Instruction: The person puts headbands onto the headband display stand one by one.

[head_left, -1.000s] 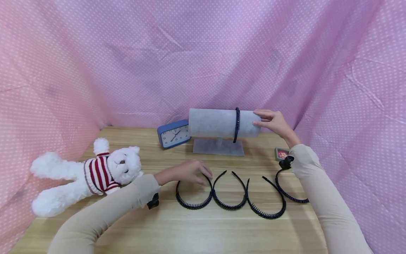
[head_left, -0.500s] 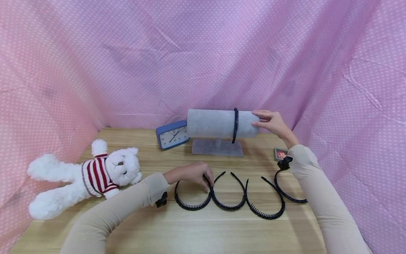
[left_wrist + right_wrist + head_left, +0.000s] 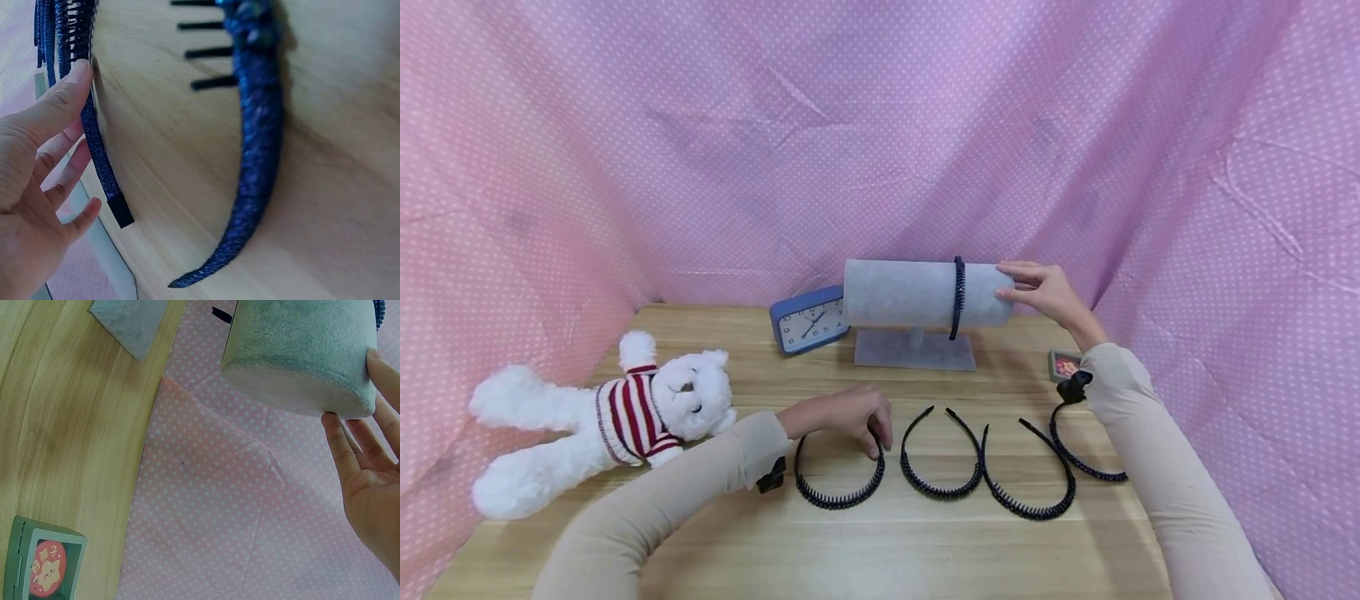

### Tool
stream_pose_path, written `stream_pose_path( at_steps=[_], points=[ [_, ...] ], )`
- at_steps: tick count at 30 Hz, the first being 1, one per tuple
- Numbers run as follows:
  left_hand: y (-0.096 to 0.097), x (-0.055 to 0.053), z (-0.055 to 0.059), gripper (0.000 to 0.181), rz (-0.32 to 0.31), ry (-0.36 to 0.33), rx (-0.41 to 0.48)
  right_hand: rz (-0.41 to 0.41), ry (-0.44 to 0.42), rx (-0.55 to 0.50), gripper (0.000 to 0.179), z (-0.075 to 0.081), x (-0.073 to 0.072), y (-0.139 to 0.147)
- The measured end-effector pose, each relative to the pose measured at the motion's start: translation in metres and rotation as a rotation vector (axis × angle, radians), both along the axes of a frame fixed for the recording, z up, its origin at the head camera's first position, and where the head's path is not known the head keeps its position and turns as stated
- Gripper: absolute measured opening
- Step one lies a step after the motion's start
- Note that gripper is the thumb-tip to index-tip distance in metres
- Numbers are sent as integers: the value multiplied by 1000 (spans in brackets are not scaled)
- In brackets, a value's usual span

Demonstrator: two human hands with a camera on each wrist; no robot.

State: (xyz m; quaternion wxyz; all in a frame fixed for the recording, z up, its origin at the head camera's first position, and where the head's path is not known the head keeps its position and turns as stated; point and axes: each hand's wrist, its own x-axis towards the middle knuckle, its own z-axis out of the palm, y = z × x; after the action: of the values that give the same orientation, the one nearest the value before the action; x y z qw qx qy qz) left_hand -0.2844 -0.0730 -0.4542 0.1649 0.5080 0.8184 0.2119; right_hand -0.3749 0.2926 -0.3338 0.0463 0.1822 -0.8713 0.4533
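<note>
Whether home or studio was unclear: pink dotted cloth (image 3: 880, 150) walled in the desk (image 3: 925, 554) beyond the right grip (image 3: 1047, 292), a plush bear (image 3: 631, 417) lay left of the left grip (image 3: 852, 415), and a clock (image 3: 811, 321) stood beyond it

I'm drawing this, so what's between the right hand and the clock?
The grey roll, with a headband hung over it, lies between the right hand and the clock. The head view shows this.
</note>
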Motion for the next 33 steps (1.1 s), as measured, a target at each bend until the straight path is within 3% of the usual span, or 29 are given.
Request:
stream_pose_path(
  at_steps=[8,16,28,33],
  points=[
    [-12,0,-2,8,14,-5,-15,3,1,-6,52,0,1,-1],
    [-31,-7,-1,5,113,-136,-28,-2,0,-2,51,1,2,-1],
    [-42,-22,22,4,67,-260,-62,3,-2,-3,52,2,1,-1],
    [-43,-25,29,7,95,-346,-120,6,-4,-5,52,1,1,-1]
  ],
)
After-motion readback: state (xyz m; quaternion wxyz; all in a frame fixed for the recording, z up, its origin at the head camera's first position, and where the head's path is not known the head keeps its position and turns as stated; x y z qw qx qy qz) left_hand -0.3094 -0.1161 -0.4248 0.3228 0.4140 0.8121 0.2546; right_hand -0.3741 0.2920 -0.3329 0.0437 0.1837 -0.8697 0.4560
